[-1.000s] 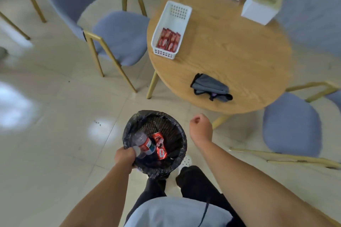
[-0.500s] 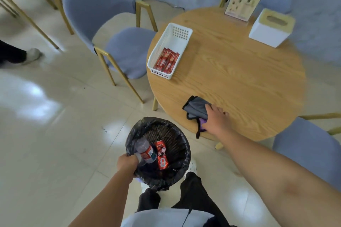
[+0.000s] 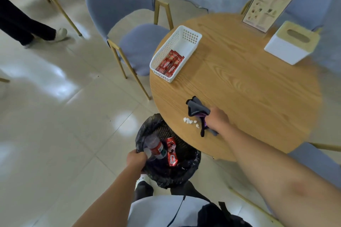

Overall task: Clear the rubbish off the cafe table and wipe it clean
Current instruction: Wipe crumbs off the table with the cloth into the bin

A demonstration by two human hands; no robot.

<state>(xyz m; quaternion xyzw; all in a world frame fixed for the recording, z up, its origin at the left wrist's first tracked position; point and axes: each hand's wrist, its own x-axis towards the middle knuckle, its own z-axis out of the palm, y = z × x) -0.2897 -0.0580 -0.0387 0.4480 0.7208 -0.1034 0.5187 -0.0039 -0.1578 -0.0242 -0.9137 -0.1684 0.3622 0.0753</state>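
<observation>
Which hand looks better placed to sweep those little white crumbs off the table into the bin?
The right hand, probably: it grips the cloth right beside the white crumbs near the table's edge. The left hand holds the bin's rim just below that edge.

Crumpled dark grey cloth (image 3: 197, 109) on round wooden tabletop (image 3: 249, 86) near front edge; small white crumbs (image 3: 190, 121) just beside.

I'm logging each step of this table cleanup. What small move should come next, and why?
Probably sweep the white crumbs with the cloth in the right hand over the table edge into the bin, which the left hand holds below.
</observation>
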